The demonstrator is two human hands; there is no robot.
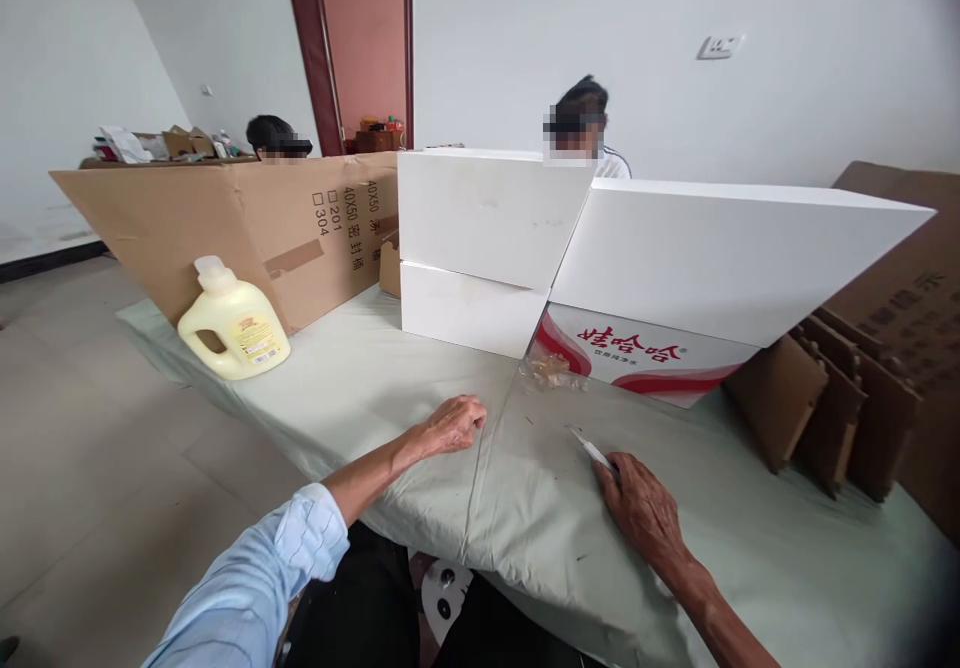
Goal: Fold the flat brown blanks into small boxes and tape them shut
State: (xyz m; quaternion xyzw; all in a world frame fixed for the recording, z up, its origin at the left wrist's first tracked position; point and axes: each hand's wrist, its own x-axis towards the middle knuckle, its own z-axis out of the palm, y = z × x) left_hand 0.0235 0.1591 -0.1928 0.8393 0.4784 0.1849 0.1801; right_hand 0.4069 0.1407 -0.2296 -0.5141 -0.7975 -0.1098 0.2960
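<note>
My left hand (pixel 452 424) rests on the cloth-covered table (pixel 352 378), fingers curled closed; what is inside them, if anything, is hidden. To the right, my right hand (pixel 643 508) is closed around a slim white knife (pixel 592 449), its thin tip pointing forward and left, just over the cloth. Ahead of both hands lies a small clear plastic bag (pixel 553 372) with brownish bits in it. It lies against a white carton with red print (pixel 645 356). Tiny dark scraps are scattered on the cloth near the knife.
White boxes (pixel 487 223) stand stacked across the middle, with another white box (pixel 720 253) on the printed carton. At left are a yellow jug (pixel 236 323) and a large cardboard box (pixel 300 238). Folded cardboard pieces (pixel 780 403) stand at right. Two people sit behind the boxes.
</note>
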